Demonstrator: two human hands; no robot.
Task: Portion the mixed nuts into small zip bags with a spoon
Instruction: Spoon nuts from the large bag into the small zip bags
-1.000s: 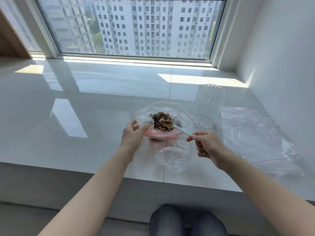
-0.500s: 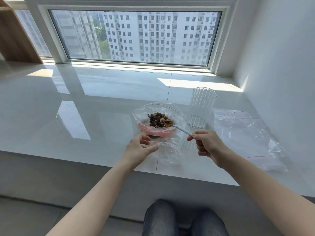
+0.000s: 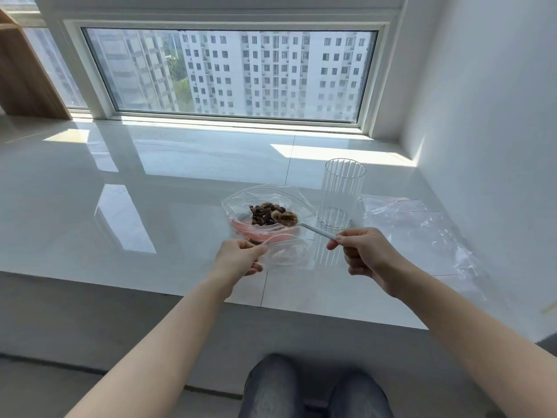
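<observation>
Head view over a glossy white window ledge (image 3: 168,188). The left hand (image 3: 238,260) pinches the rim of a small zip bag (image 3: 286,251) between thumb and curled fingers, holding its mouth up just in front of the large bag; the small bag is clear and appears to hold nothing (its lower part rests on the ledge). The right hand (image 3: 367,257) grips the white handle of a spoon (image 3: 304,226), thumb and forefinger clamped on the handle's near end, the remaining fingers curled beneath. The spoon's bowl carries a heap of pale nut pieces and hangs above the near edge of the large bag, behind and above the small bag's mouth. The mixed nuts (image 3: 265,213) lie as a dark pile inside the large open zip bag (image 3: 238,206), which sits in a pink bowl (image 3: 256,235) near the middle of the ledge. A ribbed clear glass (image 3: 340,193) stands upright just right of the large bag. Spare zip bags (image 3: 422,233) lie flat further right, near the wall. The person's knees (image 3: 313,387) show below the ledge.
</observation>
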